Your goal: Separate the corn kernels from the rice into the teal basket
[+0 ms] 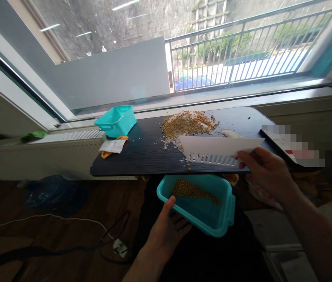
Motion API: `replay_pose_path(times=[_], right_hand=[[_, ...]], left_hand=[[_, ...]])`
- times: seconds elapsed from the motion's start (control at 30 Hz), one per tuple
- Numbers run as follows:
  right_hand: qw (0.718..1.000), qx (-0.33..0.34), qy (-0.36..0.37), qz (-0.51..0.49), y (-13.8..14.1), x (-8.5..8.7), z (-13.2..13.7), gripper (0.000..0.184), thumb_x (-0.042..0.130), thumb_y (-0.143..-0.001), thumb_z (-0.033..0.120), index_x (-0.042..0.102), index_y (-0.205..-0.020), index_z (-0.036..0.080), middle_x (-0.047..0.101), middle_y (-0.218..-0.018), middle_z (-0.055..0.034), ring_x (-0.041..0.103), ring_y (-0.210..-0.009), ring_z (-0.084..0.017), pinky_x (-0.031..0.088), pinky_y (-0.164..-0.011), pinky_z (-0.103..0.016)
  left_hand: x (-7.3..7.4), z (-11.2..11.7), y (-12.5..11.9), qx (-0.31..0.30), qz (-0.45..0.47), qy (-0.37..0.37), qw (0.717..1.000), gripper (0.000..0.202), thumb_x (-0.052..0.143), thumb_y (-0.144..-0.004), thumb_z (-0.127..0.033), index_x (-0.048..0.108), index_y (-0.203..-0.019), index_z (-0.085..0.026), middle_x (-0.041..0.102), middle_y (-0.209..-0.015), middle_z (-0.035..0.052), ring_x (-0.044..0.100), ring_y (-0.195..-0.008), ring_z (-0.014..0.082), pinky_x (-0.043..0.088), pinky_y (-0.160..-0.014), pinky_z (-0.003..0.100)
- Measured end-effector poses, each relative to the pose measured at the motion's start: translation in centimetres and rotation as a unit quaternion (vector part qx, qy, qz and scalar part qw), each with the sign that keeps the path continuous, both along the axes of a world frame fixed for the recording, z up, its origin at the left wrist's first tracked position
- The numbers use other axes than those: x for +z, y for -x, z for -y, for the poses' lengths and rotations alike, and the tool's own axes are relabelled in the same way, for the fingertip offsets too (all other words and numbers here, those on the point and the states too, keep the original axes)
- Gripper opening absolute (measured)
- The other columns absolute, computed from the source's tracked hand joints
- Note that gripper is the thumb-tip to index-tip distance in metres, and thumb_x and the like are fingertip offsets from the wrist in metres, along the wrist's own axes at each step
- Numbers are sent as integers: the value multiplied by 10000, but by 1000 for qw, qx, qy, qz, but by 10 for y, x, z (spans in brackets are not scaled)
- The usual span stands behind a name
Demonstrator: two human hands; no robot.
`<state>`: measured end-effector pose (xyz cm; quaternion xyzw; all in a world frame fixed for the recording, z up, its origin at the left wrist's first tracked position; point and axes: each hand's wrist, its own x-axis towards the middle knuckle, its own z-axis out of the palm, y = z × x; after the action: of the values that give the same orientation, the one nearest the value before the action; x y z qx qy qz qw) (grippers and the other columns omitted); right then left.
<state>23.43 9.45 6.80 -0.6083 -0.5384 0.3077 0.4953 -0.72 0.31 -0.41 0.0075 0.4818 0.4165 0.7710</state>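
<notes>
Turquoise plastic marks the held bin (210, 217) at the lower centre of the head view, its far rim just at the near edge of the dark table (145, 162). The left hand (167, 231) grips its near left side, thumb at the rim and fingers along the outer wall; tan beans (188, 188) lie inside, toward the far side. That grip is best kept steady and level, with the rim snug against the table edge, so that nothing drops through a gap.

Right of centre, the right hand (264, 166) pinches the right end of a white slotted card (221, 145) between thumb and fingers. Its slots face the bottom of the frame. Held only at one end, the card may flex; a low angle and light, short strokes should suit it better than pressing.

Above the card lies the mixed pile (180, 124) of beans and white grains, with loose grains (166, 144) scattered to its left. Working a little at a time from its near side would limit spilling. A few stray beans (188, 167) sit close to the table edge and could roll off.
</notes>
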Motion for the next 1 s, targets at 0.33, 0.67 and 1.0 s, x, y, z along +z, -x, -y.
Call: replay_pose_path(times=[0.33, 0.67, 1.0], right_hand=[[999, 16, 4, 37, -13, 2, 3, 283, 671, -701, 482, 605, -692, 206, 617, -570, -10, 534, -505, -138, 430, -435, -238], [999, 34, 1, -17, -12, -10, 11, 320, 710, -666, 516, 643, -742, 213, 604, -572, 7, 523, -500, -136, 433, -460, -253], [994, -90, -57, 5, -20, 7, -19, 162, 649, -740, 340, 582, -663, 214, 588, -563, 18, 524, -537, -131, 437, -554, -271]], left_hand=[[2, 1, 0, -1, -4, 1, 1000, 602, 582, -826, -523, 530, -1276, -126, 607, -1264, 178, 646, -1046, 275, 471, -966, 398], [1, 0, -1, 4, -3, 12, 1000, 623, 576, -828, -528, 507, -1297, -123, 612, -1261, 180, 649, -1044, 281, 475, -964, 407], [5, 2, -4, 11, -5, 1, 1000, 650, 610, -804, -523, 498, -1301, -120, 632, -1220, 191, 657, -1026, 287, 476, -962, 414]])
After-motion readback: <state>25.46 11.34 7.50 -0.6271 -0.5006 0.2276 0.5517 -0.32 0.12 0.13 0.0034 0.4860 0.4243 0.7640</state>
